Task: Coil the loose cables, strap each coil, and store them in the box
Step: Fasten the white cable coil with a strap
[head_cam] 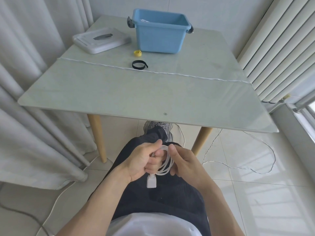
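home room, looks like: long curtains [25,116], tiled floor [255,193], wood-legged table [119,92], window blinds [276,48].

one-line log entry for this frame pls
phase: coiling | left hand: holds white cable coil | right hand: winds loop | black strap, yellow strap: unused on table | blue box: open

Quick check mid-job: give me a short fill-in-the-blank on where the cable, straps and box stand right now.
1. Both hands, left hand and right hand, hold a coil of white cable above the person's ____.
2. The strap nearest the blue box is ____ in colour.
3. The black strap lies just behind a long white ____ stretched across the table.
4. The white lid lies to the ____ of the box.

Missing words: lap; yellow; cable; left
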